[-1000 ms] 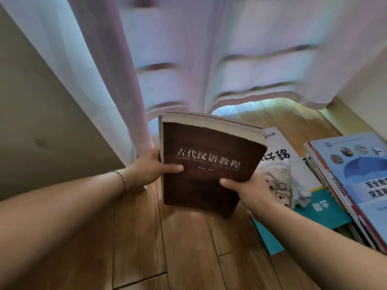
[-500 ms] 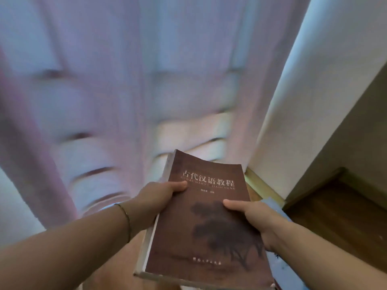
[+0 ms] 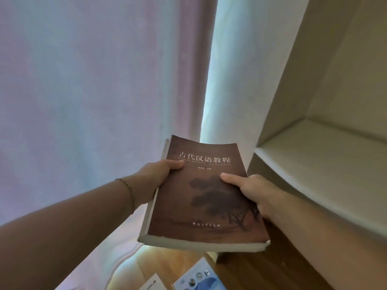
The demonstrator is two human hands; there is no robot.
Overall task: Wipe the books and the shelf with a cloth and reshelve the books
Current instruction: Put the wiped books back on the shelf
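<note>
I hold a thick brown book [image 3: 205, 197] with white Chinese title lettering and a dark tree on its cover, flat and face up in front of me. My left hand [image 3: 156, 174] grips its left edge, thumb on the cover near the title. My right hand [image 3: 251, 191] grips the right edge, thumb lying across the tree picture. The white shelf board [image 3: 314, 162] is bare and lies to the right of the book, at about the same height. No cloth is in view.
A pale pink curtain [image 3: 104, 91] fills the left and centre. The shelf's side panel [image 3: 289, 80] rises on the right. Below, on the wooden floor [image 3: 150, 266], lie a blue-covered book [image 3: 199, 279] and the corner of a white book [image 3: 152, 286].
The book has been lifted from low over the floor up to shelf height and levelled flat. My view has swung up and right, bringing the bare shelf into sight.
</note>
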